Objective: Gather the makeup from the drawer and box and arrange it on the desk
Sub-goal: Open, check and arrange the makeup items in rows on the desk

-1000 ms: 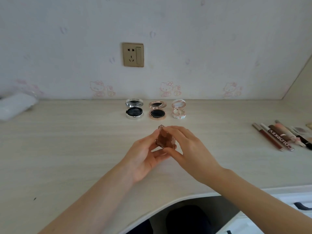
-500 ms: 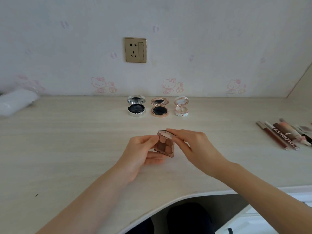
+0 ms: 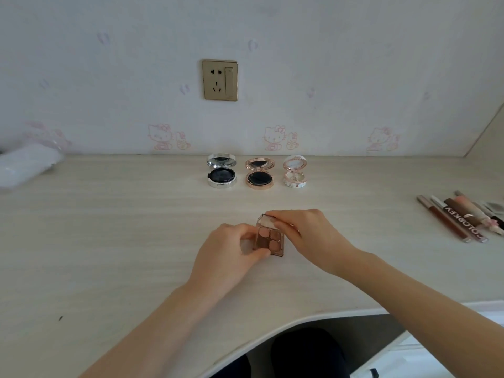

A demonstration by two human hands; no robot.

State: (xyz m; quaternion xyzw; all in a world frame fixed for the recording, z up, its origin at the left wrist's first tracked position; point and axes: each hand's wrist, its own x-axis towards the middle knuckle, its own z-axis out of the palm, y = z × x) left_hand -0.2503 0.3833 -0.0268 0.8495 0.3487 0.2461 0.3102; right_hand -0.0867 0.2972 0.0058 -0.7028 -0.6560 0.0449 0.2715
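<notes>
A small brown eyeshadow palette (image 3: pixel 270 240) with several pans lies in the middle of the pale wooden desk (image 3: pixel 109 227). My left hand (image 3: pixel 231 252) grips its base from the left, thumb and fingers around the near edge. My right hand (image 3: pixel 308 236) pinches the clear lid (image 3: pixel 266 221), which stands raised at the far side. Three open round compacts stand in a row near the wall: silver (image 3: pixel 221 175), rose-gold (image 3: pixel 259 177) and white floral (image 3: pixel 295 174).
Several lip and brow pencils and tubes (image 3: pixel 461 216) lie side by side at the right of the desk. A white plastic-wrapped bundle (image 3: pixel 26 166) sits at the far left. A wall socket (image 3: pixel 219 80) is above the compacts. The desk's front edge curves inward.
The palette went from held upright and shut above the desk to lying flat on it with the lid lifted open. Both hands lowered with it.
</notes>
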